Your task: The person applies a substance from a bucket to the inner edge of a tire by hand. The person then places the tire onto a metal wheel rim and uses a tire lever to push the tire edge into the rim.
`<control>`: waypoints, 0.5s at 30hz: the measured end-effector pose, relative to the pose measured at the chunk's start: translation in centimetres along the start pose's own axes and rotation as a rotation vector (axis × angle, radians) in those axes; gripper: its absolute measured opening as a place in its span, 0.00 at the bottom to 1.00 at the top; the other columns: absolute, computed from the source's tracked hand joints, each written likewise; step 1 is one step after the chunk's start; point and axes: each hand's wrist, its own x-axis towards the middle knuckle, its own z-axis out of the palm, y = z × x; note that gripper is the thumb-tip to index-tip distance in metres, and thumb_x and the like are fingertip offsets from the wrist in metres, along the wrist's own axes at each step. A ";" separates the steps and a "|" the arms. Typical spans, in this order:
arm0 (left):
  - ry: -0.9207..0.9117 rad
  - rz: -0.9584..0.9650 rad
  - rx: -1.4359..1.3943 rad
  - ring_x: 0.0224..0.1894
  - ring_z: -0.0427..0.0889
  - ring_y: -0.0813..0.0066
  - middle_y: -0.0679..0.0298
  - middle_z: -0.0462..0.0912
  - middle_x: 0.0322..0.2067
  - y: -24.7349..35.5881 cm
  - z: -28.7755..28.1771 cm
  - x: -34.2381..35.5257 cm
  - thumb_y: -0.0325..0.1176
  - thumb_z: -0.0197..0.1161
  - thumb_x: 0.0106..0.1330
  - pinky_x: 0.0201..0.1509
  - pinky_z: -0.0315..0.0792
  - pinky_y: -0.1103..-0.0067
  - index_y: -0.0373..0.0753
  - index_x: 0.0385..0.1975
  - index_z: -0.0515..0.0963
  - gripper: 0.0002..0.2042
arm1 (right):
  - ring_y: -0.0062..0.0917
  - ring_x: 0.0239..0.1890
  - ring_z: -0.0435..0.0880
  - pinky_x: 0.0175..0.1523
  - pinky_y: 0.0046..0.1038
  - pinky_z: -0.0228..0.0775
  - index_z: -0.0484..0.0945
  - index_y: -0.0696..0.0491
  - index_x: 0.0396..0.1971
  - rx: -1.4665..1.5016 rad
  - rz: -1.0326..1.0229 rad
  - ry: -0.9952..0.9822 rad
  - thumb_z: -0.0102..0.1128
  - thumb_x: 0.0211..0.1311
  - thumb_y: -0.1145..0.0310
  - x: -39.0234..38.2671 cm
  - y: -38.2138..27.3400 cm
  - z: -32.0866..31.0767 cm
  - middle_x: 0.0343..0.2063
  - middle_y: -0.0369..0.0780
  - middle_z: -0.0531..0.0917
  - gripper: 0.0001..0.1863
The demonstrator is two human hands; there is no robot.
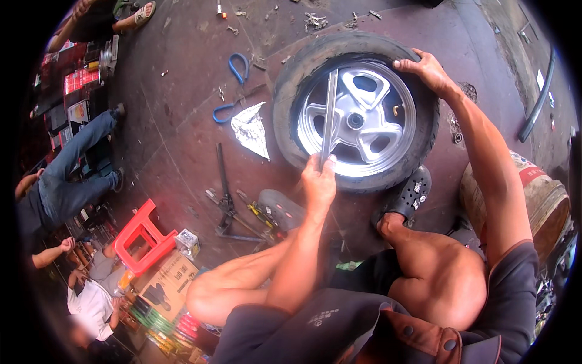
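A black tyre (290, 79) lies flat on the floor in front of me, around a silver spoked wheel rim (370, 134). My left hand (319, 180) is closed around the lower end of a long metal tyre lever (330, 112). The lever slants up across the left part of the rim, its far end by the rim's upper left edge. At the tyre's upper right, my right hand (428, 73) rests on the sidewall, thumb stretched toward the rim and fingers over the outer edge. Whether the lever's tip is under the tyre bead I cannot tell.
Blue-handled tools (239, 68) and a crumpled white sheet (250, 130) lie left of the tyre. Nearer are a black metal tool (225, 200), a red plastic stool (144, 236) and a cardboard box (167, 282). A worn drum (533, 194) stands at right. Other people are at left.
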 end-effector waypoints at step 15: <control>-0.068 -0.083 -0.399 0.33 0.75 0.80 0.63 0.78 0.32 6.5 -0.3 -3.3 0.24 0.57 0.64 0.37 0.71 0.81 0.28 0.51 0.72 0.15 | 0.34 0.53 0.79 0.62 0.28 0.64 0.68 0.71 0.57 -0.027 -0.016 0.035 0.74 0.42 0.41 0.2 0.2 0.2 0.47 0.53 0.80 0.53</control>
